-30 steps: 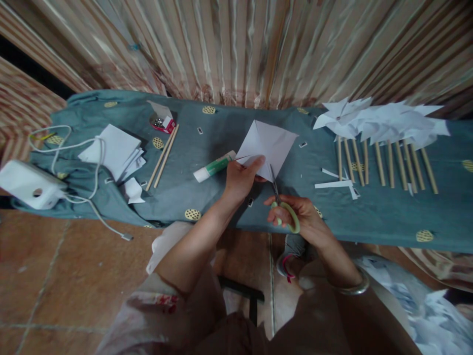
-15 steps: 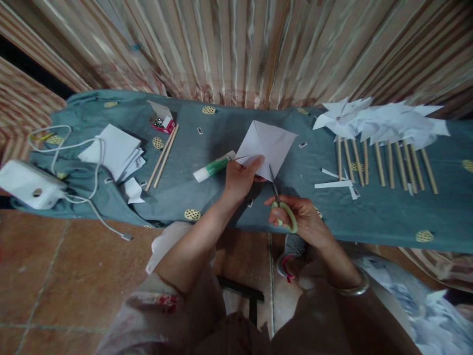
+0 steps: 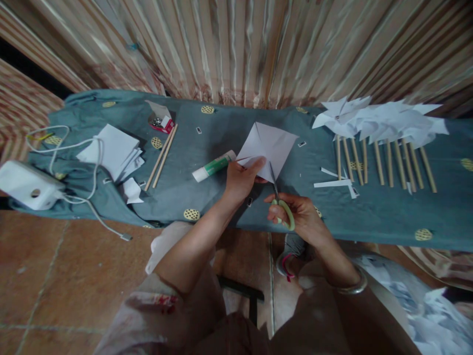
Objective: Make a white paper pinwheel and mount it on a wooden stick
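Striped curtain [image 3: 236, 49] hangs behind a long table draped in teal cloth [image 3: 221, 129], and on my head-camera feed I look down over both forearms onto it.

The left hand [image 3: 242, 178] is closed in a pinch on the near corner of a creased white paper square [image 3: 272, 144], holding it lifted just above the cloth. I judge the pinch sits that close to the blades so the sheet stays taut and does not fold away from them. The right hand [image 3: 300, 217] is wrapped through the green loops of the scissors [image 3: 277, 193]. Their blades point away from the body and meet the paper's near edge right beside the left thumb.

Just left of the left hand lies a glue stick [image 3: 214, 166], within easy reach. Farther left are two bare sticks [image 3: 161, 157], a small red box [image 3: 163, 122] and a stack of white sheets [image 3: 110, 148]. Beyond them, a white charger [image 3: 27, 183] sits at the table's end with its cable [image 3: 74, 145] looped over the cloth.

To the right of the right hand lie loose paper strips [image 3: 332, 184]. Past them a row of paper pinwheels [image 3: 380, 121] on sticks [image 3: 384, 163] is lined up side by side, well apart from the cutting. A bangle [image 3: 351, 286] circles the right wrist.
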`<state>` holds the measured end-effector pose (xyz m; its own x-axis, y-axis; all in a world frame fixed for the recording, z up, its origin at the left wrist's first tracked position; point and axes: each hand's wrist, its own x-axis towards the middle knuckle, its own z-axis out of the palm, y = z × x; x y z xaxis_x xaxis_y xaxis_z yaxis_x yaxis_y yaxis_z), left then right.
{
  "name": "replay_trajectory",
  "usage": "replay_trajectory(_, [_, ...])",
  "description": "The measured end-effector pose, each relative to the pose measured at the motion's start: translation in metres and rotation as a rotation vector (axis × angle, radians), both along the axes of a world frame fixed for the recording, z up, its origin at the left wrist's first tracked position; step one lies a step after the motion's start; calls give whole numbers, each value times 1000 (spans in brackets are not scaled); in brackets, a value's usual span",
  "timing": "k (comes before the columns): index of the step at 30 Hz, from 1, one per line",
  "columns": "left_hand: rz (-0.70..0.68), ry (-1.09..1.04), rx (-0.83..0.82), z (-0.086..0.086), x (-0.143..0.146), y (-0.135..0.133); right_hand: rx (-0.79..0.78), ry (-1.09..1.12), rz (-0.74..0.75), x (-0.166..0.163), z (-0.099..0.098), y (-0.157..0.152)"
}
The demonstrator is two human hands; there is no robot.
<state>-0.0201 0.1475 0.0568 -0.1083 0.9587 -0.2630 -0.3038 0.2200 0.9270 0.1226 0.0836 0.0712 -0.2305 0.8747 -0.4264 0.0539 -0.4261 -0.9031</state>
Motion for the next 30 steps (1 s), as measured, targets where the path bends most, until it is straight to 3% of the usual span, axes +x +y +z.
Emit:
replay_trajectory(20, [-5,-10,-12,-1,-1,0,1,20,-118,-1,-12,-3])
replay_trajectory(30, [-26,24,-32,3,0,-2,43,-18,-70,2,-10,-3])
